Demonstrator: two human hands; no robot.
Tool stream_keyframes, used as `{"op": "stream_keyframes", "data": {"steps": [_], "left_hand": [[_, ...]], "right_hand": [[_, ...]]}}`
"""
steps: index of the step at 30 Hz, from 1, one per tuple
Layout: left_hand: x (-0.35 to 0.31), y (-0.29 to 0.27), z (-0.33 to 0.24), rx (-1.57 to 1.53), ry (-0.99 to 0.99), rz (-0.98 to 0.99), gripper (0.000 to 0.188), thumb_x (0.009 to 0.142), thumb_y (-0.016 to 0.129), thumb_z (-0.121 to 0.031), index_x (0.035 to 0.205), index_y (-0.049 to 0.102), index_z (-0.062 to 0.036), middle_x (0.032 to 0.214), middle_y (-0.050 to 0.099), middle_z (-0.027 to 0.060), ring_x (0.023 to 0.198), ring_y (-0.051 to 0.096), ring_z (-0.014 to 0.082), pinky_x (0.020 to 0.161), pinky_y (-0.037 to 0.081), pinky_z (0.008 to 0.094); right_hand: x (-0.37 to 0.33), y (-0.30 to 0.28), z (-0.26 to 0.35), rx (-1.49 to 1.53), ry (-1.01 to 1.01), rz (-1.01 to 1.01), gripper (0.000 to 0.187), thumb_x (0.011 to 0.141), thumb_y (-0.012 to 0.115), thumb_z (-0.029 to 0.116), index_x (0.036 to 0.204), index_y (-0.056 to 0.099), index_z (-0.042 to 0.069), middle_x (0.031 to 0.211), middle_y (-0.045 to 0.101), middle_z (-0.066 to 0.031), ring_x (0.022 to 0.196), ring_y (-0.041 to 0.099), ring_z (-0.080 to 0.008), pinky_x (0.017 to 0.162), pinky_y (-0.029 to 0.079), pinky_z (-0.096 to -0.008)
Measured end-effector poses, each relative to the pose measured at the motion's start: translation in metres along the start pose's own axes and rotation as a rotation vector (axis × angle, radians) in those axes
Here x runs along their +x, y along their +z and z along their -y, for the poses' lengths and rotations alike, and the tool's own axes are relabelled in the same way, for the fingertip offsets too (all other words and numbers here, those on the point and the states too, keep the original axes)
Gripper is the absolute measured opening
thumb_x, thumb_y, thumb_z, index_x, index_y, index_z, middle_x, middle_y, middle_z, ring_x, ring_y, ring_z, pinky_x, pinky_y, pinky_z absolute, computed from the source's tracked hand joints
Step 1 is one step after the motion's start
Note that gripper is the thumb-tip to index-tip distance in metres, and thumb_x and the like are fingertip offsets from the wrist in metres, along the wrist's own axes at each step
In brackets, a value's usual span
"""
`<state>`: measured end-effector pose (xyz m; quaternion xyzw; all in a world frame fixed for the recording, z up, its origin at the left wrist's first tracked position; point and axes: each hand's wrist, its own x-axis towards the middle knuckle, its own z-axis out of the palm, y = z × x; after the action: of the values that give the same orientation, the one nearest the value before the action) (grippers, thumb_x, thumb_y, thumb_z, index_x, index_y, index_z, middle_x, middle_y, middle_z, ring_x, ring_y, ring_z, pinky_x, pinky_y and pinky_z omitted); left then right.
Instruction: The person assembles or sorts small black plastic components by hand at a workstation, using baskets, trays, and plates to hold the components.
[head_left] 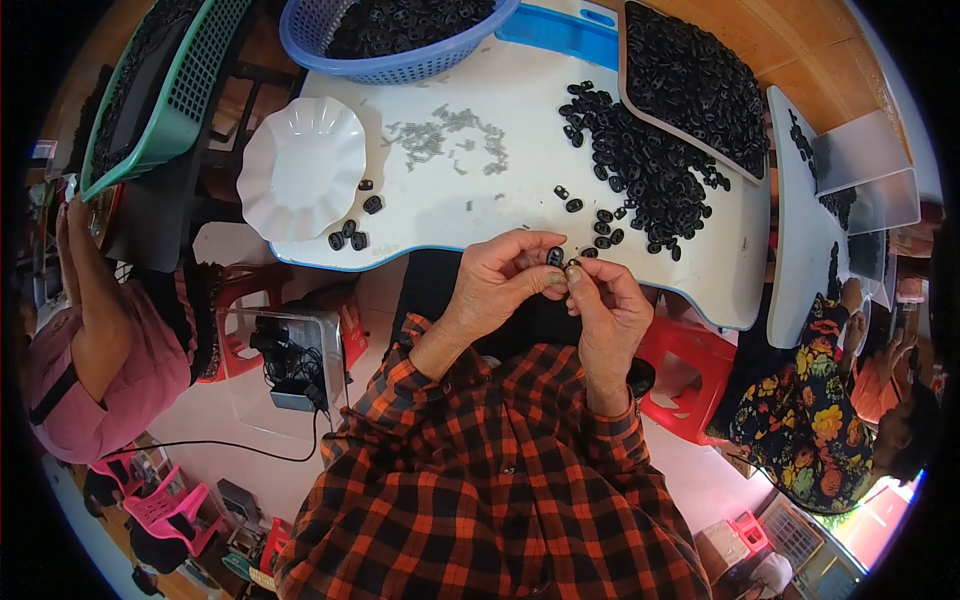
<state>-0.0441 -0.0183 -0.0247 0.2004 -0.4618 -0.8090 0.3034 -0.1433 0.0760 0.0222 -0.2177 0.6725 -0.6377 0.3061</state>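
Near the table's front edge, my left hand (503, 287) pinches a black oval plastic piece (554, 257) with holes, which looks like a cord lock part. My right hand (609, 309) meets it fingertip to fingertip, thumb and forefinger closed on a smaller black piece (573, 265), partly hidden by the fingers. Just beyond my hands, a few loose black oval pieces (574, 206) lie on the white table. To their right spreads a large heap of the same pieces (640, 160). Small silvery pieces like springs (455, 130) are scattered over the table's middle.
A white scalloped plate (303, 165) sits at the table's left, several black pieces (348, 230) beside it. Behind stands a blue basket (400, 68) of black parts; a full tray (622, 75) is at far right. People sit on both sides. Red stools (690, 375) flank me.
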Motion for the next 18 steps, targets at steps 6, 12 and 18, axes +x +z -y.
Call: {"op": "stream_keyframes", "data": {"steps": [6, 12, 18], "left_hand": [[0.0, -0.004, 0.0, 0.095, 0.001, 0.014, 0.029, 0.083, 0.064, 0.004, 0.112, 0.059, 0.0037, 0.091, 0.064, 0.0079, 0.077, 0.066, 0.0138, 0.07, 0.056, 0.0236], [0.002, -0.008, 0.0, 0.15, 0.001, 0.043, 0.026, 0.083, 0.064, 0.003, 0.108, 0.061, 0.003, 0.085, 0.066, 0.0069, 0.074, 0.066, 0.0118, 0.066, 0.054, 0.0219], [0.002, -0.007, -0.008, 0.242, -0.01, 0.061, 0.024, 0.082, 0.064, 0.003, 0.107, 0.061, 0.0024, 0.081, 0.068, 0.0072, 0.071, 0.065, 0.0105, 0.062, 0.052, 0.0206]], "right_hand": [[0.002, -0.002, 0.002, -0.012, 0.027, 0.029, 0.009, 0.087, 0.061, 0.002, 0.094, 0.062, -0.003, 0.077, 0.067, -0.0069, 0.068, 0.064, -0.0085, 0.057, 0.046, -0.0165], [0.004, -0.006, -0.003, -0.006, 0.085, 0.048, 0.009, 0.085, 0.064, 0.004, 0.093, 0.063, -0.002, 0.075, 0.066, -0.0055, 0.062, 0.059, -0.0058, 0.054, 0.044, -0.0163], [0.004, -0.007, -0.005, 0.008, 0.128, 0.025, 0.01, 0.082, 0.068, 0.005, 0.09, 0.065, 0.0, 0.07, 0.063, -0.0011, 0.056, 0.052, -0.0032, 0.05, 0.041, -0.0157]]}}
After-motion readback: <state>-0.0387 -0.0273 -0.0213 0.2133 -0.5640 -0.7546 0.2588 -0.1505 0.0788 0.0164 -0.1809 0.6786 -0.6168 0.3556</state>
